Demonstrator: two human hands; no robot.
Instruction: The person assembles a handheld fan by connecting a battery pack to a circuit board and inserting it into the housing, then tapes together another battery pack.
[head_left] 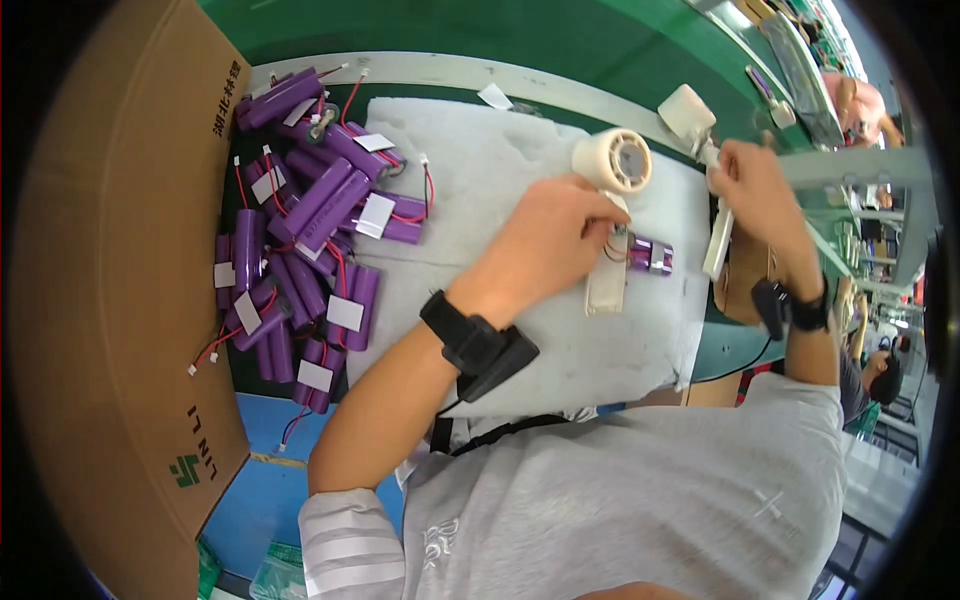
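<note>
A cream handheld fan body (pixel 605 262) lies on a white foam pad (pixel 480 330), its round head (pixel 622 162) toward the far side and its long handle open. My left hand (pixel 550 235) is closed over the upper handle, fingertips pinched near thin wires. Beside the handle sits a purple battery pack (pixel 651 254). At the pad's right edge my right hand (pixel 757 190) grips a long white handle-shaped piece (pixel 718 240). Just beyond its fingers is a white rounded head (pixel 686 110); whether it is joined to that piece I cannot tell.
Purple battery packs (pixel 325 205) with red wires and white tabs are heaped at the left. A tall cardboard box (pixel 130 300) stands beyond them. A brown box (pixel 748 275) is below my right hand. Another person (pixel 858 105) is at the far right.
</note>
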